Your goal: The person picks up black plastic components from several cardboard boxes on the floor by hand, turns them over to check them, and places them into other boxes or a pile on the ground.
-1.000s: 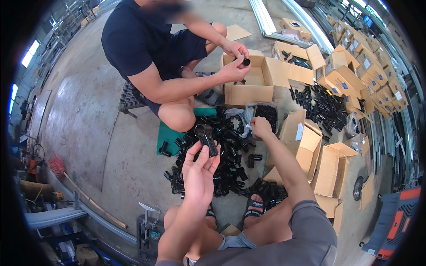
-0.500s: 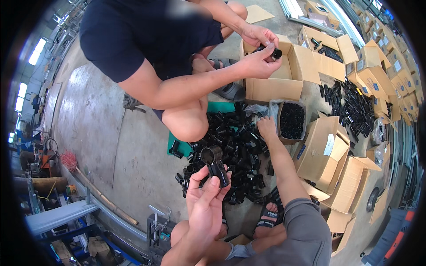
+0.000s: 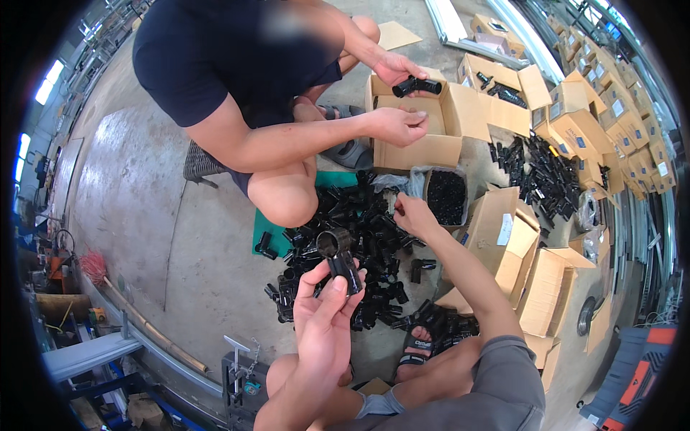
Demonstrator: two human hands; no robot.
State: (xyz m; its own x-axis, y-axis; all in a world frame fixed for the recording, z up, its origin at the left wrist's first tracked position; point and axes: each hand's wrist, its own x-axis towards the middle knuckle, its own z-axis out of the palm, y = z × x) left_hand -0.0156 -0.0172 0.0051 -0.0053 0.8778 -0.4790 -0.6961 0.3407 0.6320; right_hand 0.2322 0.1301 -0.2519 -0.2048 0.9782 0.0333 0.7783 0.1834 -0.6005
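Note:
My left hand [image 3: 323, 305] holds up a black pipe fitting [image 3: 339, 258] with a round open ring at its top, gripped between thumb and fingers. Reaching forward, my right hand [image 3: 412, 215] has its fingers curled together beside a clear plastic bag [image 3: 392, 183]; whatever they hold is hidden. Just right of that hand stands a lined box of small black parts [image 3: 447, 197]. Below both hands spreads a heap of black pipe fittings [image 3: 374, 269], partly on a green mat [image 3: 262, 224].
Opposite me a crouching person holds a black fitting [image 3: 417, 87] above an open carton [image 3: 417, 154]. More open cartons [image 3: 496, 233] stand to the right, near another pile of black fittings [image 3: 543, 176]. A bamboo-handled broom [image 3: 154, 323] lies at left.
My right hand has drawn back slightly from the box side, its fingers now curled. The other person's hands have parted, one keeping the fitting. The whole view has shifted a little.

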